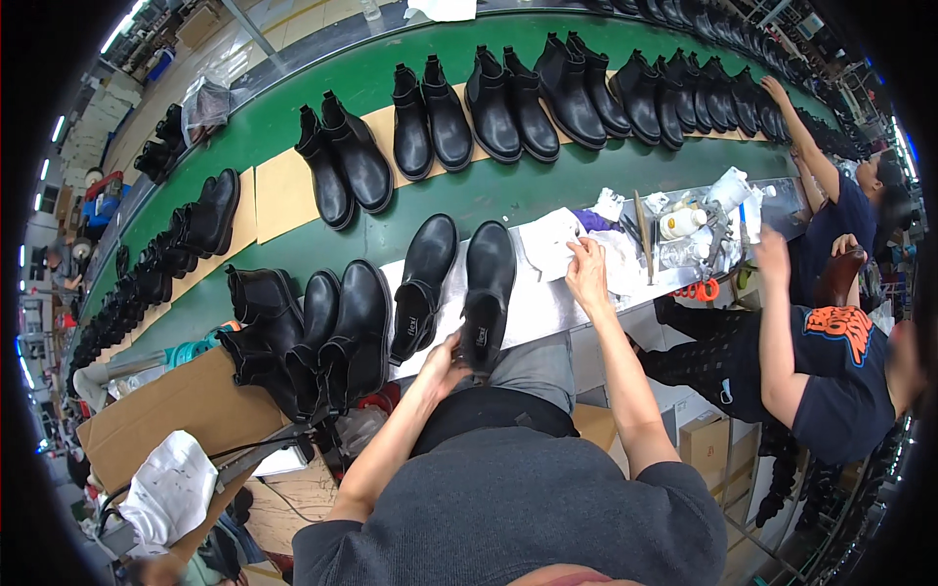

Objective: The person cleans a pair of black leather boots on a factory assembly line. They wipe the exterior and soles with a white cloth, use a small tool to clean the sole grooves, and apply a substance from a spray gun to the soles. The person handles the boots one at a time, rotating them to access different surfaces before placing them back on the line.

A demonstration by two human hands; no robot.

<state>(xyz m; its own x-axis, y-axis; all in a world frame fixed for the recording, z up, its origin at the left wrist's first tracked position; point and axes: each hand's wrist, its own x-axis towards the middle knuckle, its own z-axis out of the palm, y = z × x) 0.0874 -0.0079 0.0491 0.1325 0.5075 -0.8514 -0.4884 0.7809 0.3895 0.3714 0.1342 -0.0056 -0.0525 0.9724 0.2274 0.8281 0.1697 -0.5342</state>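
Directly in front of me on the light work surface, two black ankle boots lie with their toes pointing away. My left hand [445,367] is closed at the heel end of the right-hand boot [490,266], its fingers partly hidden by the boot. The other boot [428,262] of the two lies just to the left, apart from my hand. To the right, my right hand [588,273] pinches a white cloth [550,242] lying on the surface. More black boots [363,308] stand close together at my left.
A green conveyor belt [278,259] carries rows of black boots [498,103] on tan cardboard. Bottles [682,224] and rags crowd the right side. A cardboard box [161,415] and white cloth [174,485] are at left. Co-workers [831,361] stand at right, one holding a brown boot [838,278].
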